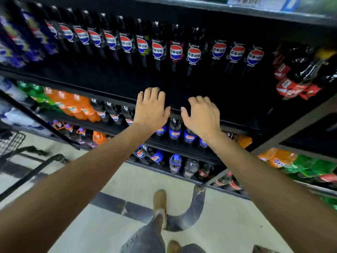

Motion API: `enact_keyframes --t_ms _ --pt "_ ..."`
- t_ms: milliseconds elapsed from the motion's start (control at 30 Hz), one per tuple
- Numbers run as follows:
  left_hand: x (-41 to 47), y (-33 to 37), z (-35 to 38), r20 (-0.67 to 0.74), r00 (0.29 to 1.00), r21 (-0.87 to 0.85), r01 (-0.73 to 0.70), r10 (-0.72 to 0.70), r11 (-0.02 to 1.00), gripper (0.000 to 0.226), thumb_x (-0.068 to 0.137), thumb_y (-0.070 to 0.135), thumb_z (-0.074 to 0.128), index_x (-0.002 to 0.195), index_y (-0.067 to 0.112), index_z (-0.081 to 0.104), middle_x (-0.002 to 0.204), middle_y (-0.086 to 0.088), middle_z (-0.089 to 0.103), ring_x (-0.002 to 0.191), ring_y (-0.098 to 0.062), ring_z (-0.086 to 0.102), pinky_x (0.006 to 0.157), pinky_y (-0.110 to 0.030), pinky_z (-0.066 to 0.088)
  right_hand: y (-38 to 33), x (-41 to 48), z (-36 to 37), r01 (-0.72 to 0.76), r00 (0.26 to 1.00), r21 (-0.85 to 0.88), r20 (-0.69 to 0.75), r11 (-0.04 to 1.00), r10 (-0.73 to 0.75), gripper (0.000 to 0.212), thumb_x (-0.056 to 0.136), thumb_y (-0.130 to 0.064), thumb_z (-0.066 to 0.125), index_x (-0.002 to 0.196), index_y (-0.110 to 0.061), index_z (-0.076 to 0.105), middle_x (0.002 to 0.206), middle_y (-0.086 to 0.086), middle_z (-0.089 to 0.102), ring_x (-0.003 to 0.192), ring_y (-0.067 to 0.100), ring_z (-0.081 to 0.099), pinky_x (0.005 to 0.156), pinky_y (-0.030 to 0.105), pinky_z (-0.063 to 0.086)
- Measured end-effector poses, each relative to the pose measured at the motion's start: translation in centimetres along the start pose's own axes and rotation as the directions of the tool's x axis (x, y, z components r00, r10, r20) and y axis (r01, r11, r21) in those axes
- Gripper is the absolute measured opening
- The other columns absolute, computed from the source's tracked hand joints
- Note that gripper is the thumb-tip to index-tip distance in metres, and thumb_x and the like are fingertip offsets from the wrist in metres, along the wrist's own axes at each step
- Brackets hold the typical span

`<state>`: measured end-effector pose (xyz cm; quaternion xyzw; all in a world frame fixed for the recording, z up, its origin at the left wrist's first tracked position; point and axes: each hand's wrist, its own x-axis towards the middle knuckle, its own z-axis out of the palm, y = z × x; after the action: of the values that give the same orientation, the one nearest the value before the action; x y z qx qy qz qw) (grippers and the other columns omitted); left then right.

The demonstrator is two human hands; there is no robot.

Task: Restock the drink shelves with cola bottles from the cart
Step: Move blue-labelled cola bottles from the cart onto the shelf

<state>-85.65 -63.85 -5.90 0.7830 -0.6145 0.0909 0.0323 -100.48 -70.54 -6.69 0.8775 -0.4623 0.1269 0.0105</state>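
Observation:
A long row of black cola bottles [176, 50] with red, white and blue round labels stands along the back of a dark shelf [109, 84]. Both my arms reach out over that shelf's front edge. My left hand [151, 106] is held palm down with its fingers loosely spread, and it holds nothing. Just to its right my right hand [201, 114] is held the same way, also with nothing in it. Neither hand touches a bottle. The wire cart [11, 143] stands at the far left on the floor; what it holds is out of view.
Red-labelled cola bottles [295, 81] crowd the shelf's right end. Lower shelves carry orange soda [76, 106], green bottles [34, 92] and blue-labelled cola [175, 133]. A pale tiled floor and my shoe [160, 203] lie below.

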Motion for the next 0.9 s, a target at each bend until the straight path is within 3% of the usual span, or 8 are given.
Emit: enact_keyframes --t_ms 267,500,700,900 --pt "-15.0 -3.9 -3.7 0.113 0.965 0.036 0.235 -0.238 0.971 0.045 0.095 0.041 0.046 0.125 0.007 0.049 0.128 -0.013 0.051 0.121 -0.033 0.044 0.101 -0.042 0.031 -8.4 -7.7 -2.7 0.278 0.936 0.164 0.177 0.947 -0.305 0.037 0.095 -0.04 0.046 0.112 -0.009 0.058 0.115 0.01 0.063 0.114 0.031 0.052 0.082 0.038 0.044" --pt "-25.1 -12.0 -6.8 0.151 0.84 0.015 0.526 -0.522 0.85 0.038 0.095 0.033 0.045 0.121 0.007 0.053 0.123 -0.015 0.055 0.118 -0.035 0.049 0.097 -0.045 0.036 -20.3 -9.4 -4.5 0.487 0.809 0.291 0.203 0.823 -0.551 0.041 0.096 -0.04 0.045 0.122 -0.012 0.058 0.12 0.01 0.062 0.113 0.031 0.056 0.08 0.038 0.044" --pt "-31.0 -20.9 -8.2 0.183 0.725 0.074 0.663 -0.664 0.745 0.039 0.096 0.033 0.043 0.124 0.008 0.052 0.124 -0.015 0.056 0.116 -0.035 0.05 0.096 -0.043 0.038 -31.5 -10.2 -4.3 0.638 0.675 0.332 0.194 0.695 -0.712 0.029 0.095 -0.036 0.046 0.106 -0.012 0.059 0.101 0.009 0.064 0.098 0.032 0.059 0.068 0.034 0.036" --pt "-36.8 -30.9 -8.0 0.198 0.634 0.105 0.744 -0.747 0.659 0.038 0.093 0.031 0.044 0.123 0.009 0.054 0.125 -0.014 0.056 0.119 -0.033 0.049 0.098 -0.043 0.037 -45.2 -9.5 -2.8 0.767 0.521 0.294 0.233 0.57 -0.821 0.025 0.094 -0.035 0.045 0.098 -0.013 0.056 0.108 0.009 0.064 0.105 0.031 0.059 0.069 0.032 0.035"
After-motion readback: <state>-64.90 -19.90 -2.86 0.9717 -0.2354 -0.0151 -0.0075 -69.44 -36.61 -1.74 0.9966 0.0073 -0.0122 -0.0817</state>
